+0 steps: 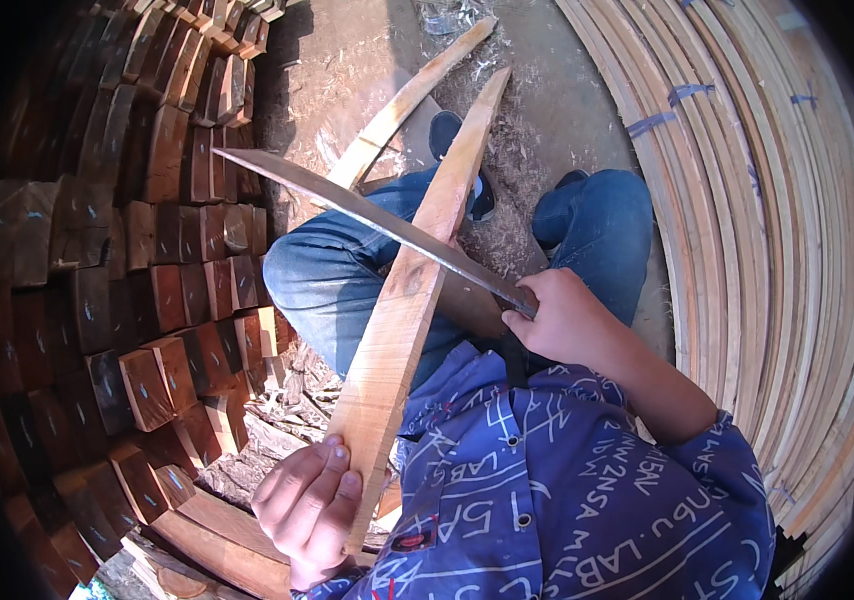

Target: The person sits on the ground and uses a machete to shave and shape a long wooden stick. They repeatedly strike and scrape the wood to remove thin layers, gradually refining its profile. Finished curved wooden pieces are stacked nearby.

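Note:
My left hand (307, 505) is closed around the near end of a long pale wooden plank (382, 375), thumb and fingers on its edge and face. The plank slants away from me between my knees, narrowing toward its far end. My right hand (572, 315) grips the near end of a long flat grey metal tool (347, 203) that tapers to a point; whether it is a file or a blade I cannot tell. It lies across the plank's middle, its tip reaching out to the left. My fingers hide most of its grip.
Dark wooden blocks (172, 370) are stacked high at the left. Long pale wood strips (737, 250), tied with blue bands, line the right. Another curved wooden plank (412, 95) lies ahead beyond my left knee. Wood shavings and bark chips (292, 400) litter the ground.

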`<state>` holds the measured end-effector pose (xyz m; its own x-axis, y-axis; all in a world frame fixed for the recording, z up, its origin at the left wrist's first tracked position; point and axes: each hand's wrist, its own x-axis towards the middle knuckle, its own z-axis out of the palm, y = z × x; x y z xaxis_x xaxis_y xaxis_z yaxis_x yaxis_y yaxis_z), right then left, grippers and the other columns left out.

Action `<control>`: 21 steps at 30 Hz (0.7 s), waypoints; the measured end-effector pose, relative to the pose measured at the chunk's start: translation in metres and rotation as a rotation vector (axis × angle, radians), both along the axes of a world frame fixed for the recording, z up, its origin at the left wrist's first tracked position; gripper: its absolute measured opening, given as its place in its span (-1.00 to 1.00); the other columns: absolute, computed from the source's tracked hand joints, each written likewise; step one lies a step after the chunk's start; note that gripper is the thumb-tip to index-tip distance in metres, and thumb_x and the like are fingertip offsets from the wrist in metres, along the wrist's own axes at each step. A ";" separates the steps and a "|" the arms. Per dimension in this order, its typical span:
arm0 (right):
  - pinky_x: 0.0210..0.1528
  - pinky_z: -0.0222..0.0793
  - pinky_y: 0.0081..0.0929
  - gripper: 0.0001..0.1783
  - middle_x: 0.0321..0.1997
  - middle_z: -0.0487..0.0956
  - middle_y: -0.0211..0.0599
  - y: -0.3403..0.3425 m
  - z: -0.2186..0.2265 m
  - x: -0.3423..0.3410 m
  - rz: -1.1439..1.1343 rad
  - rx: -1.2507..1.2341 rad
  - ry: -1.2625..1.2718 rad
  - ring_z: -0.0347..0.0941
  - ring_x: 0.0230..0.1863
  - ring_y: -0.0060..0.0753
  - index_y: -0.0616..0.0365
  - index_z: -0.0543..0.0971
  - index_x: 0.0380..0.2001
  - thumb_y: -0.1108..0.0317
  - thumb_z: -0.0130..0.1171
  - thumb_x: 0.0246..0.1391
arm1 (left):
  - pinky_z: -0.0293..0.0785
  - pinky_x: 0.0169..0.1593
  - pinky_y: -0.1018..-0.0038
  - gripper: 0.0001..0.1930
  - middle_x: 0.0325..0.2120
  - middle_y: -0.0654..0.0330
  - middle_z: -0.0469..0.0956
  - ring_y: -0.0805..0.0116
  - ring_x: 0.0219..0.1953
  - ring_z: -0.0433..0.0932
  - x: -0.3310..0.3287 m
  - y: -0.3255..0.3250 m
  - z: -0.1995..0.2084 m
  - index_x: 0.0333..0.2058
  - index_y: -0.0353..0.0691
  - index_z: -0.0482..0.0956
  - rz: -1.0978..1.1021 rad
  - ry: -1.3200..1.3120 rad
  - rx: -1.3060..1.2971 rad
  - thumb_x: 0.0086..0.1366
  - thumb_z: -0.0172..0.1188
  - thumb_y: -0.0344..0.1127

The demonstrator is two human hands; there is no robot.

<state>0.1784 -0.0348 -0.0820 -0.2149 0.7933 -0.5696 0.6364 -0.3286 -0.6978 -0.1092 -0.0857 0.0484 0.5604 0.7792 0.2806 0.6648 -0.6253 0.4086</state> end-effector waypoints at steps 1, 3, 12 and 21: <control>-0.27 0.49 -0.12 -0.81 -0.56 0.57 0.05 -0.004 0.006 -0.005 0.028 0.032 0.027 0.56 -0.41 0.14 0.26 0.62 -0.50 0.32 0.26 -0.11 | 0.68 -0.32 0.30 -0.91 -0.43 0.03 0.64 0.11 -0.36 0.69 0.002 0.000 0.000 -0.38 -0.31 0.55 -0.017 0.002 0.005 0.11 0.24 -0.49; -0.27 0.49 -0.11 -0.82 -0.56 0.57 0.03 -0.009 0.014 -0.010 0.082 0.096 0.079 0.56 -0.40 0.13 0.24 0.60 -0.54 0.32 0.26 -0.14 | 0.68 -0.32 0.29 -0.92 -0.43 0.03 0.64 0.11 -0.36 0.69 0.005 0.002 0.001 -0.38 -0.30 0.55 -0.054 0.005 0.015 0.12 0.24 -0.49; -0.36 0.41 -0.11 -0.76 -0.57 0.54 0.12 0.028 -0.073 0.035 -0.081 0.122 -0.264 0.54 -0.45 0.16 0.35 0.59 -0.54 0.33 0.29 -0.13 | 0.68 -0.31 0.28 -0.90 -0.43 0.07 0.66 0.11 -0.35 0.70 -0.013 0.001 -0.008 -0.39 -0.26 0.51 0.034 -0.021 -0.011 0.16 0.26 -0.44; -0.42 0.40 -0.17 -0.81 -0.62 0.53 0.01 0.013 -0.021 -0.016 0.069 0.173 0.066 0.51 -0.52 0.08 0.30 0.63 -0.51 0.37 0.32 -0.19 | 0.65 -0.29 0.21 -0.70 -0.43 -0.01 0.66 0.04 -0.40 0.68 -0.019 0.011 -0.004 -0.39 -0.30 0.49 -0.037 -0.008 0.019 0.03 0.48 -0.36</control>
